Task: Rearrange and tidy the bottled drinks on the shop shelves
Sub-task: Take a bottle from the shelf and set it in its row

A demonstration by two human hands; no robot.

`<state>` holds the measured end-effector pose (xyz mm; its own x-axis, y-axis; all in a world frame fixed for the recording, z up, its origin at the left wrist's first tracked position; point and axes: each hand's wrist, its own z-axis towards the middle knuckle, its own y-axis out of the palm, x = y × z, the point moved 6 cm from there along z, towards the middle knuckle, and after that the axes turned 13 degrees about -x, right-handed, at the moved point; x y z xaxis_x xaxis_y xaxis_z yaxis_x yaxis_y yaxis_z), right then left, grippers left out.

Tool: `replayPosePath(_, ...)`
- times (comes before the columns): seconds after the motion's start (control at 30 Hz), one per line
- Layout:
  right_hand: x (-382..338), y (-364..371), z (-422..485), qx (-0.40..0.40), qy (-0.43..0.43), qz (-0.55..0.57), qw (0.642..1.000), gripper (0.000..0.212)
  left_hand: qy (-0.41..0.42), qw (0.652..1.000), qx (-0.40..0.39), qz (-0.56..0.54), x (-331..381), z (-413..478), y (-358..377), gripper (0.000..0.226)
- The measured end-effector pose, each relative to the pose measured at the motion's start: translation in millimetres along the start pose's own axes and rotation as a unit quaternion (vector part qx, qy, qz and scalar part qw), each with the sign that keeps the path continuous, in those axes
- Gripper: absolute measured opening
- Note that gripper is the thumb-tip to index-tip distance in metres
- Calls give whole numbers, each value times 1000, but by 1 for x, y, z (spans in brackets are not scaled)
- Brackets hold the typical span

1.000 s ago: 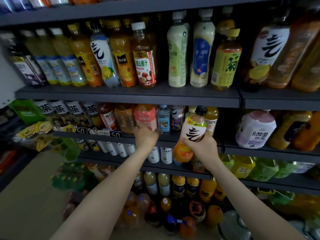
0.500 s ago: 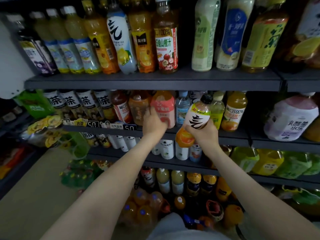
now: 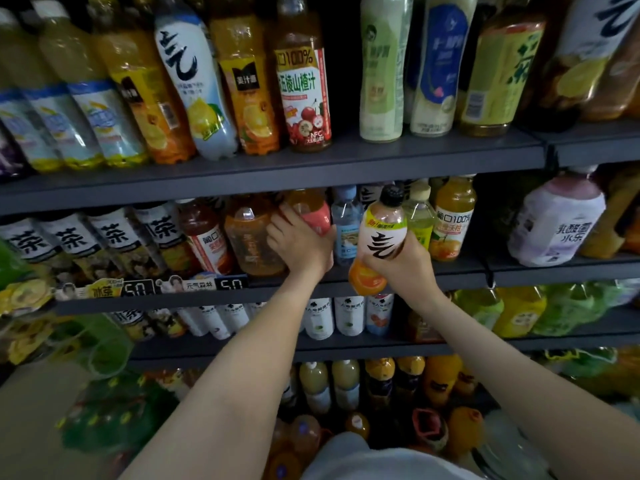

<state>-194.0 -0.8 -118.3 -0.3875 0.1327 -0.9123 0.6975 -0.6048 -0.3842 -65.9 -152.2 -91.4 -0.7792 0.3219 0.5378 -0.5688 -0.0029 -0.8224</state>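
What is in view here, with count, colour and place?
shelves: three levels, dark grey, across the frame
tea bottles: four, white labels, middle shelf left
hawthorn juice bottle: one, red-and-white label, top shelf centre
tall pale bottles: two, green and blue labels, top shelf right
water bottle: one, clear, blue cap, between the hands
pink-labelled bottle: one, orange drink, middle shelf
black-capped bottle: one, white label, orange base, in front of middle shelf
white jug: one, pink top, middle shelf right
price tags: two, black, middle shelf edge
other bottles: many, mostly orange and yellow, all shelves
left hand: grips the pink-labelled bottle
right hand: holds the black-capped bottle
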Motion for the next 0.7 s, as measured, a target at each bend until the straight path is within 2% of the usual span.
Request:
replayPosePath(0.1, 7, 3, 4, 15, 11, 7, 1000, 63, 8, 999, 13, -46, -3, -5, 2, 105)
replayPosePath(0.27, 11, 16, 5, 31, 14, 18, 999, 61, 103, 976, 20, -189, -24, -27, 6, 106)
replayPosePath(0.4, 9, 23, 7, 35, -4, 44, 998, 63, 106, 961, 2, -254, -51, -34, -4, 112)
replayPosePath(0.7, 8, 33, 20, 15, 3, 38, 999, 64, 129, 943, -80, -296, -78, -44, -27, 112)
